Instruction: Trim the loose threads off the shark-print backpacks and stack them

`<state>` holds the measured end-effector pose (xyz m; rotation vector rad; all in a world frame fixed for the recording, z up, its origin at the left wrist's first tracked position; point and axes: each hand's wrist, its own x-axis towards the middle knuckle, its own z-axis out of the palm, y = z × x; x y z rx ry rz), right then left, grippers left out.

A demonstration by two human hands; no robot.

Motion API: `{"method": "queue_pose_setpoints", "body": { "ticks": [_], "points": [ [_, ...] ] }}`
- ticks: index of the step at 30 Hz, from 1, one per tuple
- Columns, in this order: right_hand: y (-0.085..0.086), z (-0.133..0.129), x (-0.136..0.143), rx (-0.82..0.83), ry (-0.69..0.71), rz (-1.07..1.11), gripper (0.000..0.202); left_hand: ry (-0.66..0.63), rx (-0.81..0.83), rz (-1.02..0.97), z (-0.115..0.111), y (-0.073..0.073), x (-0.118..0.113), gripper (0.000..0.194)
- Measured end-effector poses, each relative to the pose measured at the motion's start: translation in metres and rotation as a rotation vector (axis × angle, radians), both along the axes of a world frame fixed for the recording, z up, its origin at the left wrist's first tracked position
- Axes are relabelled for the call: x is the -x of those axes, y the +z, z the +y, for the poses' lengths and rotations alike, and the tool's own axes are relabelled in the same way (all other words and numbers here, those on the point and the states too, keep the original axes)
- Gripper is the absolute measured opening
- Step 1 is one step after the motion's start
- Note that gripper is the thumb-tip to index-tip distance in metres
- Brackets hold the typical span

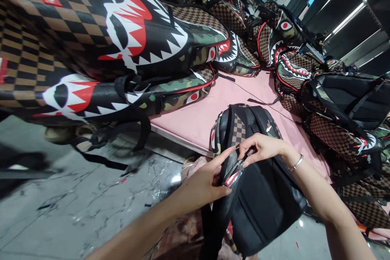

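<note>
A black backpack with checkered and camouflage parts leans on the edge of a pink table, its padded back toward me. My left hand is curled round a strap near the bag's upper left side, thumb and forefinger apart around a small red and silver piece. Just to the right, my right hand pinches dark material at the upper end of that piece. Exactly what lies between the right fingertips is too small to tell.
Large checkered backpacks with shark-mouth prints are stacked at the left. More bags crowd the right and back of the pink table. Loose straps hang over the marble floor at the left.
</note>
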<state>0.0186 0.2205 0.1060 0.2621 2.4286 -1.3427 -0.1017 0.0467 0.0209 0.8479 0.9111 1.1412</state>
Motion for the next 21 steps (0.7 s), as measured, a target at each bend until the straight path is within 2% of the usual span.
{"method": "queue_pose_setpoints", "body": {
  "ticks": [6,13,15,17,19,21],
  "points": [
    [0.0,-0.005,0.003,-0.081,0.109,0.005,0.029,0.001,-0.043,-0.062,-0.001,-0.007,0.0,0.095],
    [-0.005,-0.014,0.001,-0.102,0.11,0.059,0.026,-0.011,-0.067,-0.078,-0.001,-0.009,0.0,0.096],
    [-0.008,-0.014,-0.004,-0.068,0.06,0.103,0.025,-0.023,-0.07,-0.087,-0.002,-0.01,0.002,0.096],
    [-0.011,-0.01,-0.012,-0.064,-0.06,0.175,0.024,-0.043,-0.076,-0.103,-0.001,-0.011,0.007,0.096],
    [-0.013,-0.004,-0.022,-0.142,-0.21,0.288,0.026,-0.055,-0.079,-0.104,-0.001,-0.011,0.012,0.095],
    [-0.016,0.004,-0.032,-0.257,-0.296,0.414,0.026,-0.047,-0.077,-0.098,0.0,-0.011,0.016,0.095]
  ]
}}
